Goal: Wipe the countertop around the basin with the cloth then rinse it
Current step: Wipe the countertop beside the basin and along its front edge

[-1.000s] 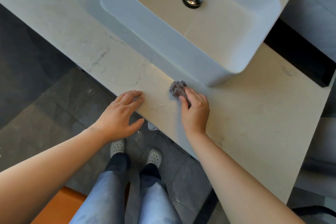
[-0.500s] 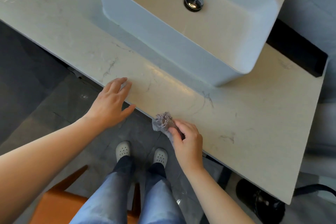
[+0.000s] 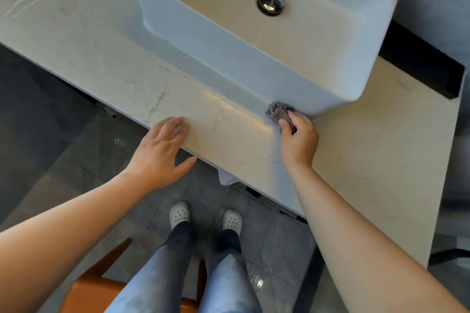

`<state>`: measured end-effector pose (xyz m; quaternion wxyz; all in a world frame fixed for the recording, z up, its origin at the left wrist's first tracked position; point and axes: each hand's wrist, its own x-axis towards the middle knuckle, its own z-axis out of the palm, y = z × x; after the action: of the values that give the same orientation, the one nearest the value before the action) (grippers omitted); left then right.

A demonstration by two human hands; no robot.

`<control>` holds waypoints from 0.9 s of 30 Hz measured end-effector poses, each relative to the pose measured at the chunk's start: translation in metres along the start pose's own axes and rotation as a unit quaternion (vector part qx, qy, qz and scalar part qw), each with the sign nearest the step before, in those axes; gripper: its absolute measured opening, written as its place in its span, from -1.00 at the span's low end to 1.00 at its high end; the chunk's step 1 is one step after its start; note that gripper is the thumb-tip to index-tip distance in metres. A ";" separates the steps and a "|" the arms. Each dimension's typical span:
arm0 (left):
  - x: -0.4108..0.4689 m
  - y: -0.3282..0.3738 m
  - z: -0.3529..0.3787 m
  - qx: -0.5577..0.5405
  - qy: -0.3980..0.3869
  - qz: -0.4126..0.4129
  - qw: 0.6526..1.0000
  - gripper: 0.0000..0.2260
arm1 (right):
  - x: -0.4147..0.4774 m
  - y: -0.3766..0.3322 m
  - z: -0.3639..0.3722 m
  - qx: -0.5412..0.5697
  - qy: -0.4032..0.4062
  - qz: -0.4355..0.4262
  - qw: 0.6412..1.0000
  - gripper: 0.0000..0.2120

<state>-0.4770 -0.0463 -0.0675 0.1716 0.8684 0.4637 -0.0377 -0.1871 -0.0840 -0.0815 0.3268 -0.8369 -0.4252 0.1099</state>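
In the head view, the right hand (image 3: 298, 142) grasps the grey cloth (image 3: 277, 113). Its fingers are curled around the bunched fabric and press it down on the countertop (image 3: 127, 78), just at the foot of the front wall of the basin (image 3: 229, 58), near its right corner. The left hand (image 3: 159, 152) holds nothing. Its fingers are straight and relaxed and rest on the front edge of the countertop, well apart from the cloth. To do this step well, I think the person should open the cloth flatter, because a small ball cleans only a narrow line. The cloth should then follow the seam where the basin meets the stone and go around the corner with steady pressure. The left hand gives good support for leaning forward. The tap is cut off at the top, so only the drain plug (image 3: 270, 2) shows where the rinsing can happen. The countertop behind the basin is hidden. How much cloth is under the palm I cannot tell, nor whether the shiny patch beside it is water or only light. A pale scrap (image 3: 227, 180) under the edge of the countertop is hard to identify.
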 end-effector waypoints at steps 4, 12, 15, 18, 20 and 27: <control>0.000 -0.001 0.000 0.003 -0.001 0.001 1.000 -0.28 | 0.004 -0.006 0.010 0.011 -0.018 -0.028 0.999 -0.74; -0.001 -0.002 0.001 -0.004 0.005 0.003 1.000 -0.30 | -0.022 -0.013 0.013 -0.011 -0.053 -0.039 0.998 -0.71; -0.001 -0.002 0.001 -0.010 0.010 0.000 1.000 -0.30 | -0.062 -0.021 0.012 0.003 -0.071 -0.053 0.996 -0.71; -0.001 -0.004 0.000 -0.013 0.008 0.008 1.000 -0.32 | -0.101 -0.028 0.010 0.006 -0.095 -0.069 0.993 -0.71; -0.001 -0.006 -0.001 -0.012 0.008 0.015 1.000 -0.34 | -0.119 -0.031 0.009 0.019 -0.118 -0.075 0.990 -0.72; 0.000 -0.009 -0.004 -0.016 0.008 0.020 1.000 -0.35 | -0.120 -0.041 -0.013 0.077 -0.194 -0.068 0.976 -0.81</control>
<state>-0.4849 -0.0407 -0.0662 0.1824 0.8750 0.4480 -0.0195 -0.2811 -0.1662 -0.0570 0.3078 -0.7409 -0.5271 0.2802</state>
